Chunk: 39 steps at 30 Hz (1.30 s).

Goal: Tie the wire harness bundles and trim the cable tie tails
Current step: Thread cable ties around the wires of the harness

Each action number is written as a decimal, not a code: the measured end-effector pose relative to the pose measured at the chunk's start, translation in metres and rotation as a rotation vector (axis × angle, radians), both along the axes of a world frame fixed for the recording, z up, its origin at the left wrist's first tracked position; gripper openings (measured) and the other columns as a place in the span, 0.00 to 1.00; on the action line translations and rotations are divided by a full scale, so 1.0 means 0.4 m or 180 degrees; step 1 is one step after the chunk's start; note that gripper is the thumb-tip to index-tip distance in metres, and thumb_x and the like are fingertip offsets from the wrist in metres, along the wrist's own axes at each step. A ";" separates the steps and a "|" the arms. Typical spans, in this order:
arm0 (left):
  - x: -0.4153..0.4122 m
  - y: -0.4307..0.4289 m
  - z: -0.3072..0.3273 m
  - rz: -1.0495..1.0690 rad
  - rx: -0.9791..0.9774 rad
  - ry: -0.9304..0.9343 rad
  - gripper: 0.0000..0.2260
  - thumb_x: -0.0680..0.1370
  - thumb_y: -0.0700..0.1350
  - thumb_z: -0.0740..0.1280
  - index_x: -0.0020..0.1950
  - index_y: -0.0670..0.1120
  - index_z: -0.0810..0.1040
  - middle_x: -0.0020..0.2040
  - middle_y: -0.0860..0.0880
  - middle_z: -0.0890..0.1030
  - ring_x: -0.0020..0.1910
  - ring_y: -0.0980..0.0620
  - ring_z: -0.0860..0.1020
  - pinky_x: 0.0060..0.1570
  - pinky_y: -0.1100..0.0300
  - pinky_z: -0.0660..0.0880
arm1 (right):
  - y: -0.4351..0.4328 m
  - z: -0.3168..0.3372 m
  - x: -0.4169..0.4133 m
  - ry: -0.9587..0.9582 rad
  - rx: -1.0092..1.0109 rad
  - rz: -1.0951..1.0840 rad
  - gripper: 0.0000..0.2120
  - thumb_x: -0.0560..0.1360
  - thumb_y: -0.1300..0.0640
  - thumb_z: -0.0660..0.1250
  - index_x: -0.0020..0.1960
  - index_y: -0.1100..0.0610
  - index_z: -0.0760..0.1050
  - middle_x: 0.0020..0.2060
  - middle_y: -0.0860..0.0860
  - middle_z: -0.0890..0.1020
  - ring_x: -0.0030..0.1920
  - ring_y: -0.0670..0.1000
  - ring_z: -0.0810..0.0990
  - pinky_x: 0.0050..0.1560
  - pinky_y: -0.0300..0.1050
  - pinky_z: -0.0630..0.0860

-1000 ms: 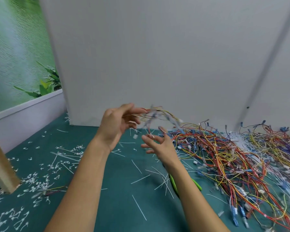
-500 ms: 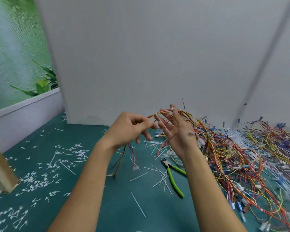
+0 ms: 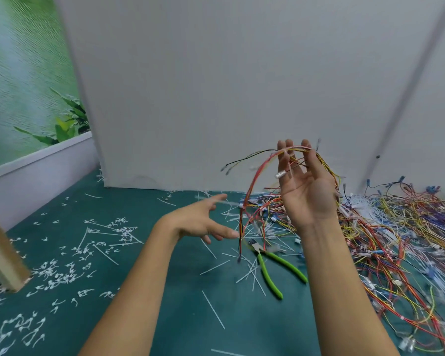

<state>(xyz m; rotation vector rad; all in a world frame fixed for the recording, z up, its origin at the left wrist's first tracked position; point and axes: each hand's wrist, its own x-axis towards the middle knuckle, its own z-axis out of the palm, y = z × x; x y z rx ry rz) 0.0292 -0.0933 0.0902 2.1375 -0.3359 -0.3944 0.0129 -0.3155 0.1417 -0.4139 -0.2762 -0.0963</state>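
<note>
My right hand is raised with the palm toward me. A wire bundle of red, yellow and black wires is draped over its fingertips, and the thumb pinches it there. The wire ends hang down to the left, reaching toward the table. Lower and to the left, my left hand hovers with spread fingers, blurred, holding nothing and just short of the hanging wires. Green-handled cutters lie on the green table beneath the bundle. Loose white cable ties lie around them.
A large tangled wire pile covers the table's right side. Several trimmed tie tails litter the left side. A wooden post stands at the left edge. A white partition wall closes the back.
My right hand has risen with the wire bundle. My left hand has let go of the wires, dropped lower and opened its fingers.
</note>
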 end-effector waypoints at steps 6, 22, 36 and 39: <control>0.002 -0.041 -0.025 -0.1182 -0.0370 0.0209 0.15 0.78 0.48 0.73 0.64 0.58 0.81 0.62 0.51 0.83 0.54 0.49 0.84 0.47 0.55 0.80 | 0.008 0.004 -0.006 -0.0067 0.0217 0.0074 0.08 0.87 0.58 0.59 0.60 0.57 0.76 0.58 0.64 0.81 0.62 0.64 0.83 0.52 0.54 0.85; 0.012 0.047 0.018 -0.0360 -0.1977 -0.0028 0.13 0.78 0.44 0.66 0.56 0.37 0.80 0.35 0.47 0.77 0.34 0.48 0.77 0.41 0.58 0.77 | -0.051 0.000 0.005 0.0538 -0.1524 -0.1587 0.14 0.83 0.49 0.66 0.66 0.53 0.79 0.68 0.56 0.79 0.69 0.52 0.77 0.61 0.57 0.82; 0.012 0.017 0.044 0.0069 -0.2332 0.0004 0.18 0.84 0.45 0.58 0.62 0.32 0.77 0.39 0.48 0.77 0.24 0.51 0.61 0.28 0.59 0.64 | -0.038 0.004 -0.014 0.0205 -0.2143 -0.1155 0.15 0.87 0.46 0.56 0.61 0.49 0.80 0.53 0.52 0.85 0.55 0.54 0.86 0.54 0.49 0.81; 0.015 0.012 0.040 0.0552 -0.2366 -0.0628 0.14 0.84 0.48 0.62 0.60 0.43 0.84 0.33 0.49 0.68 0.24 0.53 0.59 0.27 0.62 0.57 | -0.046 0.003 -0.016 0.0231 -0.2248 -0.1134 0.12 0.86 0.52 0.58 0.62 0.51 0.80 0.53 0.52 0.85 0.52 0.53 0.85 0.49 0.46 0.79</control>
